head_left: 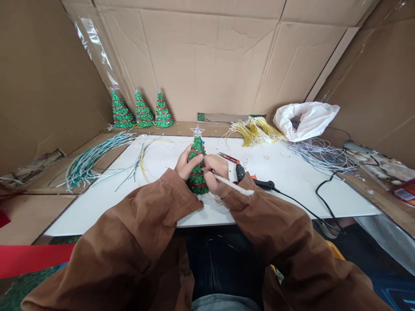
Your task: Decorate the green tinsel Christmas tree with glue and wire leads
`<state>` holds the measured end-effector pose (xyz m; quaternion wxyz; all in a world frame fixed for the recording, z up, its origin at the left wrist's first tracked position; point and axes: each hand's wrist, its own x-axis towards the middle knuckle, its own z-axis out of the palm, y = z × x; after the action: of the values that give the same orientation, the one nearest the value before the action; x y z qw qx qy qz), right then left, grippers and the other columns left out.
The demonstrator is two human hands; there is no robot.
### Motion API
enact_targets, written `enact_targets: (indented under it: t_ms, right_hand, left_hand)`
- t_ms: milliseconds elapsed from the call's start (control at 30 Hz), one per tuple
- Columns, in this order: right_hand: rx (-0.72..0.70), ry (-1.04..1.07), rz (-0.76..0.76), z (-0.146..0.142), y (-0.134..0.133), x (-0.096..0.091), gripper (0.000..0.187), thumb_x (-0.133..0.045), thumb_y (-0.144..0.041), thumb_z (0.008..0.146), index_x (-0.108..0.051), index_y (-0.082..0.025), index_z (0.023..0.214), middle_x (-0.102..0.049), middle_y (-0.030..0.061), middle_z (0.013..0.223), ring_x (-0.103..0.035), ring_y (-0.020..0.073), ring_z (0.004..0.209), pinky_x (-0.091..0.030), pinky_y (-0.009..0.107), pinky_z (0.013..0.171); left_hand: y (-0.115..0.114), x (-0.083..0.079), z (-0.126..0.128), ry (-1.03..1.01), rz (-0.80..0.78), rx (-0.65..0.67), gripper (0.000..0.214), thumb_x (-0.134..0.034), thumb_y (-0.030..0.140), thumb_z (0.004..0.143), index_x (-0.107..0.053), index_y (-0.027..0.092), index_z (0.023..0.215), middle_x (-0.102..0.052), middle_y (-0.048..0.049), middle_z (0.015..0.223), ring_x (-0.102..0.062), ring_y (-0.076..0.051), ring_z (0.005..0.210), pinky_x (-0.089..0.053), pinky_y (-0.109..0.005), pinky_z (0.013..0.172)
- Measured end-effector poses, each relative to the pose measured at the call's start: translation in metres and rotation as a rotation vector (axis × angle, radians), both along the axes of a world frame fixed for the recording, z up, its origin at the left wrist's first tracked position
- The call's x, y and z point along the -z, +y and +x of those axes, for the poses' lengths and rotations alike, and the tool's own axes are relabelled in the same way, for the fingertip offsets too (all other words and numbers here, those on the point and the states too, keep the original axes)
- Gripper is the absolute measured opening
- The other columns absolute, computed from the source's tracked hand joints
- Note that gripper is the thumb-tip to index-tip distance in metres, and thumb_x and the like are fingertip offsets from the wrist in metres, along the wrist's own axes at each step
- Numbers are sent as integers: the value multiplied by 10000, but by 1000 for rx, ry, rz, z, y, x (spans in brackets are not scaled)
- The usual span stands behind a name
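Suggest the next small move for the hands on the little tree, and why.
Probably rotate the small tree slightly on the white board, left hand steadying it. Both hands clasp its lower half, it stands upright, and the right hand seems to hold a white stick at its side; a slight turn would bring the next patch under that stick.

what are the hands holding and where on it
The left hand and right hand grip the small green Christmas tree around its middle, one on each side.

Even daylight, soft shadows, sharp centre, wide-angle bending at edges.
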<state>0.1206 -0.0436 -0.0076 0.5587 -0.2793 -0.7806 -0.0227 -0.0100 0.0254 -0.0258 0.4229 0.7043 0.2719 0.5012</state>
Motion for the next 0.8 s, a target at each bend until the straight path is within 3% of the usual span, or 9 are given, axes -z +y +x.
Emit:
enact_targets:
  t_ms: [800]
  right_hand:
    - [20,-31,-14,2,-4,-6,270,-402,-71,656,-190,-237,657,-291,-29,559,-322,139,521,-340,284,537]
  left_hand:
    - [-3,-3,0,-14,-5,-11,363,-605,504,711,-536,186,872,-535,-1,741,-518,-161,717,-449,-302,736]
